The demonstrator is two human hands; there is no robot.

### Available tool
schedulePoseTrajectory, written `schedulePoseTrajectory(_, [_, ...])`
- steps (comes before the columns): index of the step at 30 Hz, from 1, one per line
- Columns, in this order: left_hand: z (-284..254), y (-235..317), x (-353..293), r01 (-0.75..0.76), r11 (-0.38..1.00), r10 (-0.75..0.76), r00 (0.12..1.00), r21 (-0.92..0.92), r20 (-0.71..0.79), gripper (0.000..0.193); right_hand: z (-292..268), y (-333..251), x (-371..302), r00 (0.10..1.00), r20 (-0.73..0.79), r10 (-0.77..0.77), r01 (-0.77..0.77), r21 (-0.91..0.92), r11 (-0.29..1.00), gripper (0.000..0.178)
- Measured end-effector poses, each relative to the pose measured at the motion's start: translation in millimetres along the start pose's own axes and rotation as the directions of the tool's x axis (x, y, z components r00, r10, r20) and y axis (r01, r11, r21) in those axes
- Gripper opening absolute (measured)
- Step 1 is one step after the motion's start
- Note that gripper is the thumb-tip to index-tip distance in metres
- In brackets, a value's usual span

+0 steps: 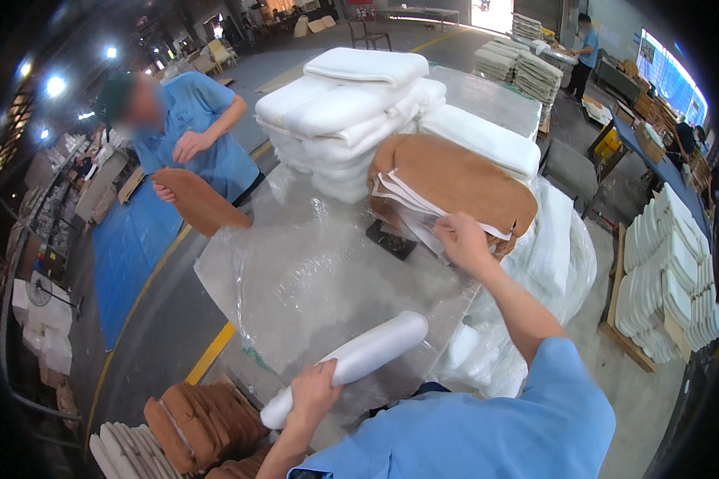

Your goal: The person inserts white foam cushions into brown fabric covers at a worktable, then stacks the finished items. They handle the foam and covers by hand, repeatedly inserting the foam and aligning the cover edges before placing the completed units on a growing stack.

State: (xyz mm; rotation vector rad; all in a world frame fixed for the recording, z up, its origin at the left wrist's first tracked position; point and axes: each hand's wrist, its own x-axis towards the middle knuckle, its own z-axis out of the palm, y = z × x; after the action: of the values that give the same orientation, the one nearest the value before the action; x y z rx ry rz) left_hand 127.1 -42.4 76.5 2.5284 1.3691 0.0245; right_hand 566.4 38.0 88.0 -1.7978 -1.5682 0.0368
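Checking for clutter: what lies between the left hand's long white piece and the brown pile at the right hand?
In the head view, a black object beside the brown pile, then grey tabletop to the white piece.

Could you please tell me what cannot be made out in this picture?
All in the head view:
Right hand: whether it grips the white sheets or only touches them; its fingers hide the contact.
Left hand: its palm against the white pad, hidden by the hand's back.
Black object: its kind; too small and indistinct.
Lower brown cushions: cut off by the bottom edge.
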Motion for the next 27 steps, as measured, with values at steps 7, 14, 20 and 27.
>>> schedulePoseTrajectory(7, [2, 19, -31, -0.106, 0.994, 0.106, 0.994, -0.023, -0.008, 0.049, 44, 24, 102, 0.997, -0.075, 0.006, -0.025, -0.247, 0.969, 0.029])
schedulePoseTrajectory(14, [45, 14, -63, -0.072, 0.992, 0.068, 0.997, -0.104, -0.037, 0.050, 82, 53, 128, 0.997, -0.018, 0.080, -0.081, -0.300, 0.950, 0.025])
schedulePoseTrajectory(20, [8, 11, -47, -0.031, 0.918, 0.105, 0.980, -0.396, 0.167, 0.058, 25, 3, 166, 0.999, -0.010, 0.038, -0.038, 0.004, 0.999, 0.025])
schedulePoseTrajectory(27, [-90, 63, 72, -0.279, 0.621, 0.107, 0.956, -0.733, -0.273, 0.083, 12, -164, 157, 0.939, 0.343, -0.019, -0.222, 0.648, 0.728, 0.022])
